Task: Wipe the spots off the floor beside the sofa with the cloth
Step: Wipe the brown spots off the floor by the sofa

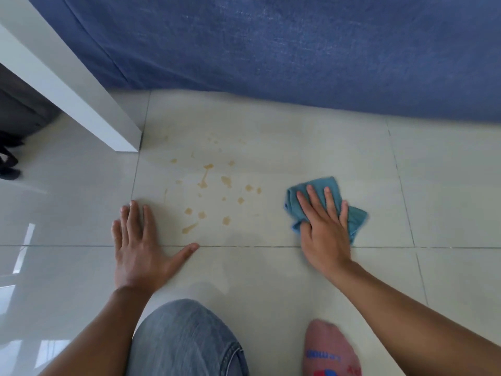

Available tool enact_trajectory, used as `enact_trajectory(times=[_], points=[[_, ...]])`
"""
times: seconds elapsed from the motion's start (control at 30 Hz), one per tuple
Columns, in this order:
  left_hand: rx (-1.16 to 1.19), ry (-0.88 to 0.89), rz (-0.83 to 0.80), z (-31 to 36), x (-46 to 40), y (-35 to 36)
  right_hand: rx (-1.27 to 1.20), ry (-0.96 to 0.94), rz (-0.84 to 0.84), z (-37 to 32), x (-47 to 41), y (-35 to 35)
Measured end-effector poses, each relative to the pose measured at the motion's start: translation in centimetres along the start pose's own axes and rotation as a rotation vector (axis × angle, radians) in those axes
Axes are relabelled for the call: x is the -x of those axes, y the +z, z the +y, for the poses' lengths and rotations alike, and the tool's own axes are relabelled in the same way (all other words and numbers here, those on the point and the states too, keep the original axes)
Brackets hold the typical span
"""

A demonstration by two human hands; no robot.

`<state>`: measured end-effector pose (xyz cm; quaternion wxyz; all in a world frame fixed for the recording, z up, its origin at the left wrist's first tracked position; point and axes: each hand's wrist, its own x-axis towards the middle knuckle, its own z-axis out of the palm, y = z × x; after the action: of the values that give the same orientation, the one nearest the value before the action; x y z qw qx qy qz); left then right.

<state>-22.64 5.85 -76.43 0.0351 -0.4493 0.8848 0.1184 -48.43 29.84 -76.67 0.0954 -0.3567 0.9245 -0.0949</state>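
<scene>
Several yellow-brown spots (214, 191) are scattered over a pale floor tile (311, 147) in front of the blue sofa (298, 50). A crumpled blue cloth (355, 217) lies on the same tile to the right of the spots. My right hand (324, 229) presses flat on the cloth, fingers spread, thumb tucked at its left edge. My left hand (139, 248) rests flat on the floor to the left of the spots, fingers apart, holding nothing. The spots lie between my two hands.
A white furniture leg or panel (81, 93) slants down to the floor at the upper left, just beside the spots. Dark objects (10, 158) sit at the far left. My knee in jeans (187, 340) and a pink-socked foot (330, 351) are at the bottom.
</scene>
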Motion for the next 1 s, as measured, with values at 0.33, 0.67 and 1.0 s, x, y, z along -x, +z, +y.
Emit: enact_trajectory(times=[0.33, 0.67, 1.0], points=[[0.004, -0.011, -0.009, 0.1, -0.2, -0.1, 0.020, 0.057, 0.007, 0.3, -0.8, -0.2], [0.026, -0.021, -0.004, -0.2, 0.0, -0.3, -0.018, -0.277, -0.005, -0.3, 1.3, 0.3], [0.024, -0.009, -0.007, -0.3, -0.1, -0.4, -0.105, -0.427, -0.075, -5.5, -4.6, 0.7]])
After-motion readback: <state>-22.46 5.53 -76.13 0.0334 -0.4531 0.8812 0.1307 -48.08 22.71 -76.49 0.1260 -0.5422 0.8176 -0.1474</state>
